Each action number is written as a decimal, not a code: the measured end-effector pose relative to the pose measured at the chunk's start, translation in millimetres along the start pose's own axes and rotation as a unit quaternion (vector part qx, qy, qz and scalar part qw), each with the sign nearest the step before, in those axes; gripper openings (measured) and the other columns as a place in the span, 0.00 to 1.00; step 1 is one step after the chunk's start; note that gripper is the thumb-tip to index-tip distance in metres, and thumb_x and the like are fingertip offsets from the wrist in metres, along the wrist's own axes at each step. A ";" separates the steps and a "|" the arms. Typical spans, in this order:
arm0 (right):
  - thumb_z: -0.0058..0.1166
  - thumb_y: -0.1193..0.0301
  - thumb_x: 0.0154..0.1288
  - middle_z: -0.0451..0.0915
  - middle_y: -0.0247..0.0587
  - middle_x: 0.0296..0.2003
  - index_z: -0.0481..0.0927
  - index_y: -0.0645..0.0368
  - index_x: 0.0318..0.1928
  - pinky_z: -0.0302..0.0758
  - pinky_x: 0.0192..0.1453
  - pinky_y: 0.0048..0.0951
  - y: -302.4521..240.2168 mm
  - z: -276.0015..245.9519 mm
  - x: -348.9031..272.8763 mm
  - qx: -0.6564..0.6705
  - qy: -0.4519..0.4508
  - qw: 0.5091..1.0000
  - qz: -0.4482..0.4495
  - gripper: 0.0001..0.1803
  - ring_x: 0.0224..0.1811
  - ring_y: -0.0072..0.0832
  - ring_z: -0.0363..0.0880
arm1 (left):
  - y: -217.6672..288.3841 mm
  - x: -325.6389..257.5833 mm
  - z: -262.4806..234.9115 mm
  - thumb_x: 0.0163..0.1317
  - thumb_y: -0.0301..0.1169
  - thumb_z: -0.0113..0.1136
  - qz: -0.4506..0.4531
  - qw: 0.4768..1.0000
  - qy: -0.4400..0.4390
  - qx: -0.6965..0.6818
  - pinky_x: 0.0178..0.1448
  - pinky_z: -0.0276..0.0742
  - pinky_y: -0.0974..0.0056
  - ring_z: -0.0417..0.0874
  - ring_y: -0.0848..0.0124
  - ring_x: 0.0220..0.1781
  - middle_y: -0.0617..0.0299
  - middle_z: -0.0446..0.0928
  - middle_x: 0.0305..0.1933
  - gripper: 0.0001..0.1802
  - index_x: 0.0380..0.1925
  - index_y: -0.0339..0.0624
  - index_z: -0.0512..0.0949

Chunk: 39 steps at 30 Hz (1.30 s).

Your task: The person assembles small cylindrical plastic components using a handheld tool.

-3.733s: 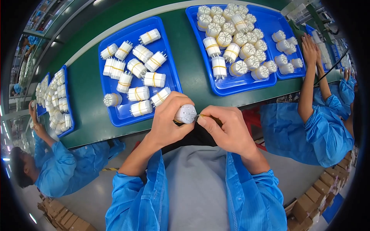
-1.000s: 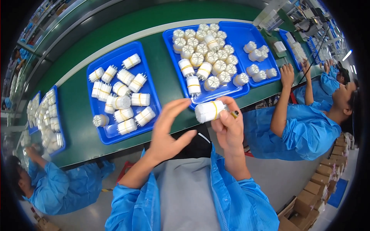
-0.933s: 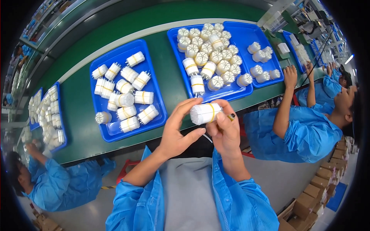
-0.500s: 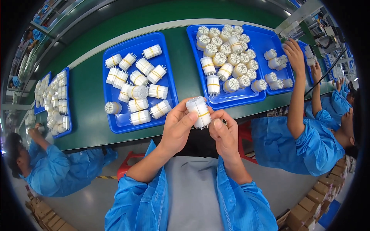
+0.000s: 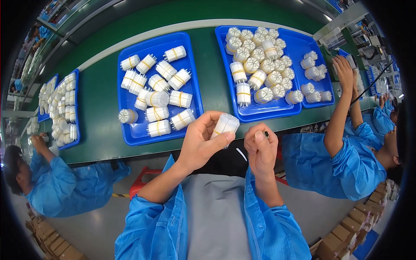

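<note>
Left hand (image 5: 201, 145) pinches a white ribbed plastic cylinder (image 5: 225, 125); right hand (image 5: 260, 149), at its four o'clock, curls shut, seemingly around something small. Grip steady.

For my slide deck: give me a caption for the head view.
Left hand holds a white ribbed cylinder beside the closed right hand, above a green bench with blue trays.
</note>
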State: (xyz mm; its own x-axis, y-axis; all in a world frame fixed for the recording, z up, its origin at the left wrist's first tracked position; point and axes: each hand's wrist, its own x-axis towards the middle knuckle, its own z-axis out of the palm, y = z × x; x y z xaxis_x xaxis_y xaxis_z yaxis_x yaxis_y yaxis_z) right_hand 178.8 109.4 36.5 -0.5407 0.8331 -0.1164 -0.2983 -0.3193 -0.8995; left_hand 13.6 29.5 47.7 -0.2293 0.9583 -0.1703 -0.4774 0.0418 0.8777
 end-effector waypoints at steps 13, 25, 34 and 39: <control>0.55 0.59 0.70 0.59 0.27 0.16 0.61 0.54 0.19 0.47 0.26 0.25 1.6 -1.9 1.1 0.017 -0.033 0.997 -0.066 0.26 0.21 0.17 0.52 | 8.2 -3.1 1.7 0.48 0.25 0.73 0.207 0.900 0.045 0.381 0.46 0.76 0.61 0.80 0.59 0.43 0.54 0.74 0.43 0.23 0.47 0.35 0.79; 0.53 0.58 0.70 0.59 0.29 0.16 0.59 0.54 0.17 0.49 0.26 0.26 1.0 -3.4 2.4 0.016 -0.042 0.996 -0.072 0.27 0.21 0.19 0.52 | 8.2 -2.6 -2.8 0.44 0.22 0.72 0.285 0.812 0.035 0.507 0.47 0.74 0.56 0.75 0.54 0.46 0.51 0.71 0.45 0.25 0.47 0.38 0.79; 0.38 0.47 0.76 0.58 0.28 0.15 0.56 0.51 0.18 0.53 0.28 0.32 -27.8 18.3 -9.1 0.187 -0.142 0.938 -0.256 0.31 0.18 0.26 0.54 | 1.0 -6.4 5.1 0.47 0.23 0.72 0.215 0.885 0.000 0.413 0.45 0.79 0.60 0.84 0.55 0.41 0.51 0.80 0.43 0.24 0.47 0.36 0.77; 0.39 0.46 0.76 0.59 0.29 0.15 0.56 0.50 0.18 0.54 0.29 0.32 -23.4 25.7 -4.9 0.191 -0.153 0.928 -0.280 0.31 0.18 0.25 0.55 | -0.2 -9.8 10.0 0.47 0.22 0.71 0.211 0.889 -0.015 0.407 0.43 0.79 0.59 0.84 0.55 0.39 0.51 0.81 0.41 0.24 0.47 0.36 0.77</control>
State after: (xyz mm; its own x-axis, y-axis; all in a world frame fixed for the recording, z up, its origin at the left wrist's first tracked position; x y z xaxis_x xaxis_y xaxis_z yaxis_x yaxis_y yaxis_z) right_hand 168.2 101.2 69.0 -0.3980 0.7682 0.5015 -0.8257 -0.0617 -0.5607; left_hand 24.4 23.0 53.7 -0.2139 0.9438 0.2518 0.4207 -0.1437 0.8958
